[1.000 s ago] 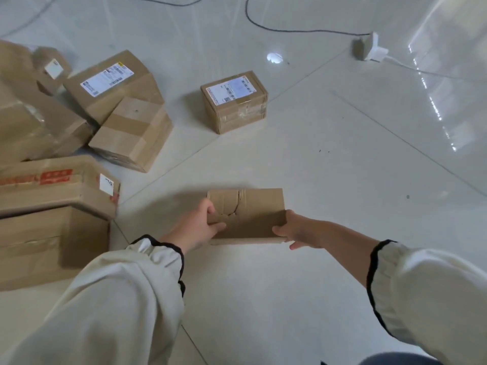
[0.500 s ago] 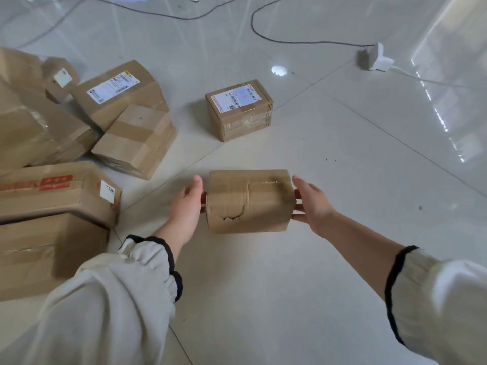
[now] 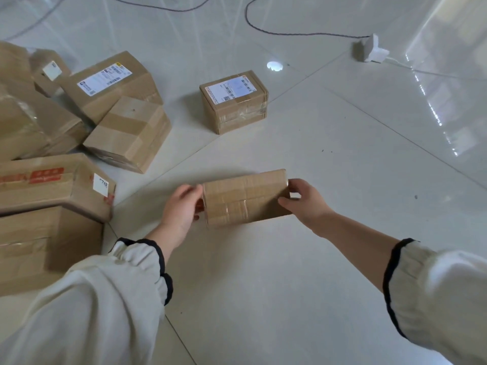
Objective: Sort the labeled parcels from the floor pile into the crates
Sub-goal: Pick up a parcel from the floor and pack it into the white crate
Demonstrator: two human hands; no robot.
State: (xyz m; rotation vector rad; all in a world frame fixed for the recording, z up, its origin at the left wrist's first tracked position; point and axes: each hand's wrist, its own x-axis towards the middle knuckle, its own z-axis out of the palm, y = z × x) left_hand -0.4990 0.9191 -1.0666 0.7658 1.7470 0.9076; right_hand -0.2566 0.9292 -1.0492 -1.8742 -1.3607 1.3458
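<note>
I hold a small taped cardboard parcel [image 3: 245, 197] above the tiled floor, at the middle of the view. My left hand [image 3: 181, 206] grips its left end and my right hand [image 3: 303, 200] grips its right end, fingers curled round the edges. The face turned toward me shows brown tape and no label. A pile of cardboard parcels [image 3: 52, 143] lies on the floor to the left, some with white labels. One labelled parcel [image 3: 234, 101] stands alone beyond my hands. No crate is in view.
A dark cable [image 3: 290, 32] runs across the floor at the back to a white plug adapter [image 3: 371, 51]. Glossy pale floor tiles [image 3: 342, 154] stretch to the right and toward me.
The parcel has been turned over in my hands: the face with the torn tape has rotated away and a smooth taped face shows. Both hands shifted on its ends.
</note>
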